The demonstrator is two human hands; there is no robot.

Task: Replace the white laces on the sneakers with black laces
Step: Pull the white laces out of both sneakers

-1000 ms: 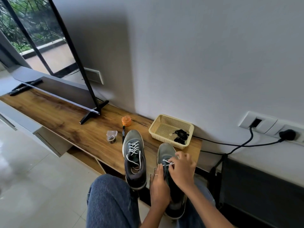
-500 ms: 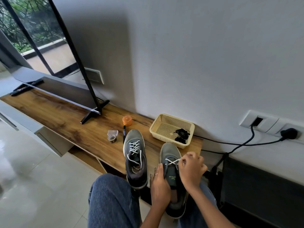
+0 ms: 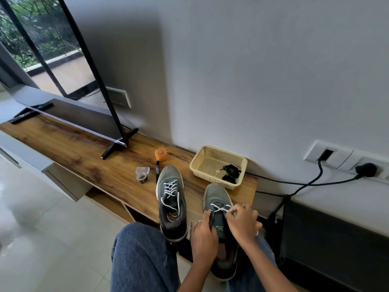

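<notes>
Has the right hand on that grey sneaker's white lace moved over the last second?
Yes. The right hand has drawn back from the cream plastic basket, toward the person, pinching the white lace on the right grey sneaker.

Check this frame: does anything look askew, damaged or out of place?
Nothing damaged or spilled. Only oddity: both sneakers overhang the wooden bench edge. The left sneaker is fully laced; the right sneaker keeps only a few white crossings, which fits unlacing. The black laces wait in the basket.
</notes>
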